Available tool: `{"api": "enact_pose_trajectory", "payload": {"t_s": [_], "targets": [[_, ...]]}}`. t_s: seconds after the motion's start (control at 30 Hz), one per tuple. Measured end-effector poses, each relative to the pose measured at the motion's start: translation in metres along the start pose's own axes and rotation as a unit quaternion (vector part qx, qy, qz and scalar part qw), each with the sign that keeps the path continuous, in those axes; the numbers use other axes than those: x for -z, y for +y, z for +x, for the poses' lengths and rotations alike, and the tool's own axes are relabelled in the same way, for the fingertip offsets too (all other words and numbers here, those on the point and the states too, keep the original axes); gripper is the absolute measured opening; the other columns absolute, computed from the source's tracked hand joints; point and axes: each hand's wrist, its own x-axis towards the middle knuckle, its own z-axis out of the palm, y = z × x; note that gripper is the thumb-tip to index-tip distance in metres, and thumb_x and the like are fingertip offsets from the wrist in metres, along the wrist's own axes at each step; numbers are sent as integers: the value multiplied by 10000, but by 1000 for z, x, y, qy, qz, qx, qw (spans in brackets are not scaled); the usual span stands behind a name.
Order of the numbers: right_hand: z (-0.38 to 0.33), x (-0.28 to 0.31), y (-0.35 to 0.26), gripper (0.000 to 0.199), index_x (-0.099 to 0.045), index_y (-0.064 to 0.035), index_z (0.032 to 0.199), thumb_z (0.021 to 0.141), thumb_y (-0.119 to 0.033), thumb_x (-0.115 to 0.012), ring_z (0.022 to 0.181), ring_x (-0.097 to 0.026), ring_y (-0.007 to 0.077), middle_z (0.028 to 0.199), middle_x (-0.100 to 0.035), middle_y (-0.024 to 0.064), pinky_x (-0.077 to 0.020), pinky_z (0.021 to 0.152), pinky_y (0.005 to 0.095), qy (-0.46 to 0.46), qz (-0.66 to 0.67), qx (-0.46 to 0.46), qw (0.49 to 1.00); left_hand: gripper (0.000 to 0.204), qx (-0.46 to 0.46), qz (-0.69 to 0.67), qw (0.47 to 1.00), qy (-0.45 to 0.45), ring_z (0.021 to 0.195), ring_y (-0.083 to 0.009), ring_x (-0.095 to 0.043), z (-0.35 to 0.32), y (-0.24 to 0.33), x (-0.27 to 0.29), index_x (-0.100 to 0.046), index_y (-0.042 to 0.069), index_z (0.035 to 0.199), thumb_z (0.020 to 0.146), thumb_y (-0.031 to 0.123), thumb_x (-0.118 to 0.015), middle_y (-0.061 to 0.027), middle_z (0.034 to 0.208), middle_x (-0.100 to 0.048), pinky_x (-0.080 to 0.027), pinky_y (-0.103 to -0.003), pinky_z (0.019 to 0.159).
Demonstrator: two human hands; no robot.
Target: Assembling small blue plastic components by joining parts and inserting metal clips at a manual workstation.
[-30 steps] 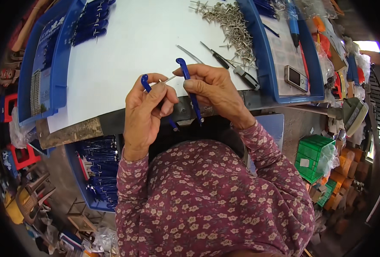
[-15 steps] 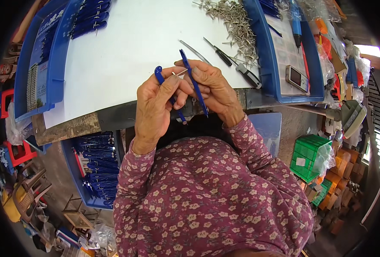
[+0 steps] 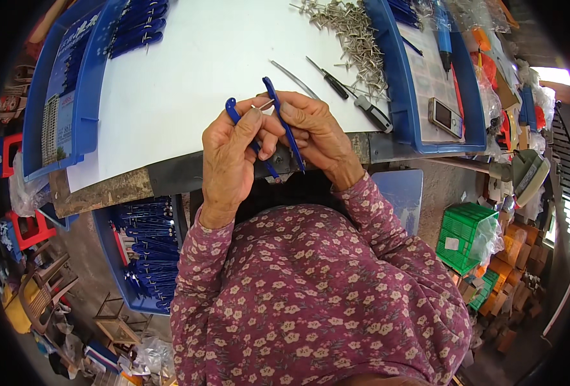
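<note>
My left hand (image 3: 226, 161) is closed around a slim blue plastic piece (image 3: 231, 109) with a rounded, holed end poking up past the fingers. Its lower end shows below the fingertips. In my right hand (image 3: 320, 132) another slim blue piece (image 3: 293, 140), tapering to a point, is pinched between thumb and fingers and stands at a slant. A thin metal pin (image 3: 267, 103) bridges the gap between the two pieces near their upper ends. Fingers hide where it meets them. Both hands are raised at the table's near edge.
Headed metal pins (image 3: 356, 42) are heaped at the far right of the white tabletop (image 3: 188, 71). Near them lie a screwdriver (image 3: 334, 85) and a grey-black handled tool (image 3: 376, 116). Blue trays (image 3: 408, 96) flank the surface, one holding a phone (image 3: 444, 117). Blue pieces (image 3: 150, 254) fill a lower tray.
Both hands and the blue pieces have shifted slightly left. The right-hand piece tilts a little more, its top moving left. Both grips stay closed.
</note>
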Motion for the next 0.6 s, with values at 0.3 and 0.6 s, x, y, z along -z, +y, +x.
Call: {"api": "enact_pose_trajectory", "payload": {"t_s": [0.3, 0.6], "targets": [[-1, -7, 0, 307, -553, 29, 1134, 883, -148, -560, 467, -307, -25, 654, -515, -53, -216, 397, 123, 27, -69, 33, 997, 282, 3, -1, 1000, 7, 582, -97, -473, -1, 1, 3, -519, -79, 1093, 920, 141, -483, -124, 766, -602, -359, -209, 516], [-6, -14, -3, 271, -594, 5, 1087, 860, -143, -593, 512, -390, 1, 670, -539, -37, -283, 435, 143, 43, -163, 64, 984, 267, 4, -4, 1000, 4, 573, -103, -476, -4, 1, 8, -531, -70, 1085, 918, 134, -486, -129, 765, -600, -366, -216, 508]]}}
